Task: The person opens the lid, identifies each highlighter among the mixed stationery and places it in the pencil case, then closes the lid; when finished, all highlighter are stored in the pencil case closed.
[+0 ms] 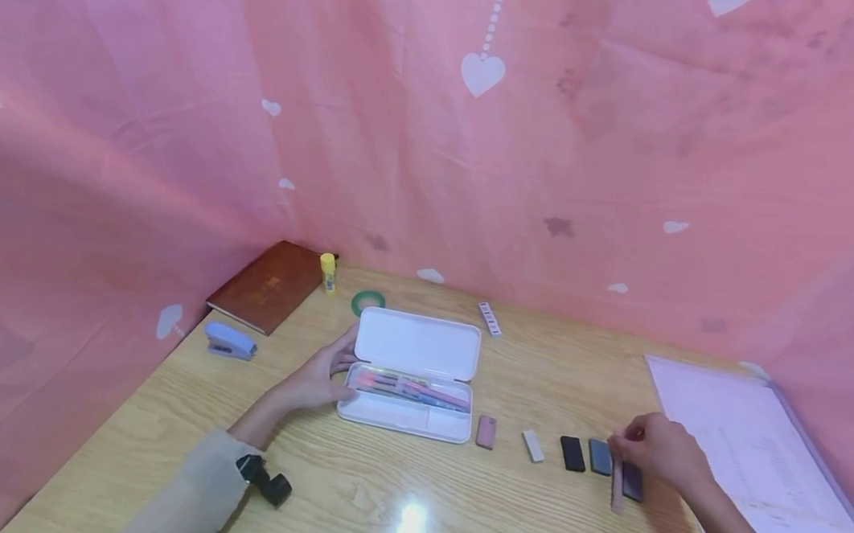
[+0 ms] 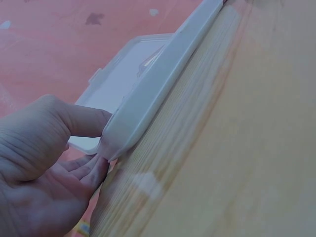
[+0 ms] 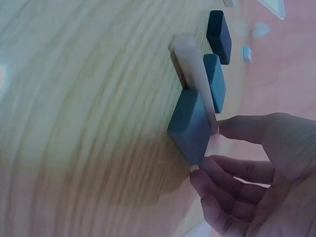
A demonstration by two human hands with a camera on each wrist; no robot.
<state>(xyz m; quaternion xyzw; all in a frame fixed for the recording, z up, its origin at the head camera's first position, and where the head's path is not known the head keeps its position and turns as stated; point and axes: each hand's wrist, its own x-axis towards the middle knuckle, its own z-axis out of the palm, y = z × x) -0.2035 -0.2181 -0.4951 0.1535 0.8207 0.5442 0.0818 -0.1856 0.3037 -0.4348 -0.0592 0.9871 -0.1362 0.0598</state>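
Note:
My left hand (image 1: pixel 320 375) grips the left end of a white pencil case (image 1: pixel 383 415). Its thumb (image 2: pixel 89 121) presses on the tray rim, with the other fingers lower round the end. The case's lid (image 1: pixel 419 342) stands raised, and several pens (image 1: pixel 409 388) lie in the back compartment. At the right, my right hand (image 1: pixel 667 452) pinches the far end of a pinkish round stick (image 3: pixel 193 66). The stick runs close between a dark grey block (image 3: pixel 185 123) and a blue-grey block (image 3: pixel 216 81). In the right wrist view, curled fingers come right up to the dark grey block.
A black block (image 1: pixel 572 454), white eraser (image 1: pixel 533 446) and pink eraser (image 1: pixel 486 432) lie between case and right hand. Farther out are a stapler (image 1: pixel 230 341), brown notebook (image 1: pixel 270 286), glue stick (image 1: pixel 328 273), green tape (image 1: pixel 368 299), patterned strip (image 1: pixel 490 320) and whitish folder (image 1: pixel 758 445).

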